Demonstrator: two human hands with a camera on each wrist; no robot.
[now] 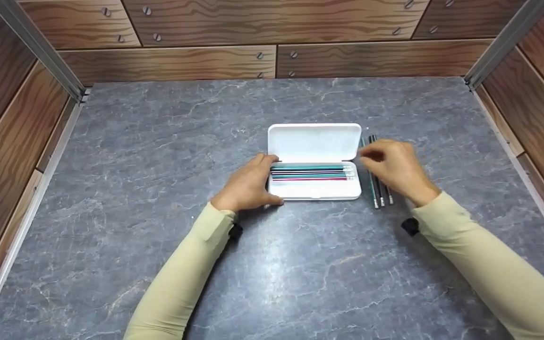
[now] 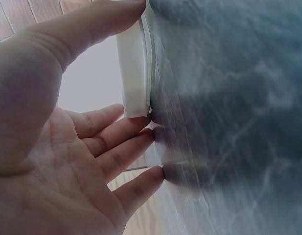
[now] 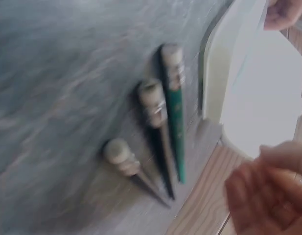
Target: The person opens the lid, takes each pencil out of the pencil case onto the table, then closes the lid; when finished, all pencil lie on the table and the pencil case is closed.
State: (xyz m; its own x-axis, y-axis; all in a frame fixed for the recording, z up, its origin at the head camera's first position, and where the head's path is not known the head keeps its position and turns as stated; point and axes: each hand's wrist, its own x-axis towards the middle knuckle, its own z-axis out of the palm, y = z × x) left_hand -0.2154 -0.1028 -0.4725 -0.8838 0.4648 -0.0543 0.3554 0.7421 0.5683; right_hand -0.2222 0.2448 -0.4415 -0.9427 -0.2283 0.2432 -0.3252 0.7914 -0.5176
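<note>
A white pencil case lies with its lid raised at the back. Inside, several pencils in teal, black and pink lie side by side, eraser ends to the right. My left hand grips the case's left end, thumb at the front edge and fingers behind. Beside the case's right end, my right hand hovers over loose pencils, fingers loosely curled with nothing visible between them. Of these, a green pencil and two dark pencils show their white erasers toward me; the hand covers their middles.
The case and pencils rest on a grey marbled tabletop. Wood-patterned panels wall in the back and both sides, with metal posts at the back corners.
</note>
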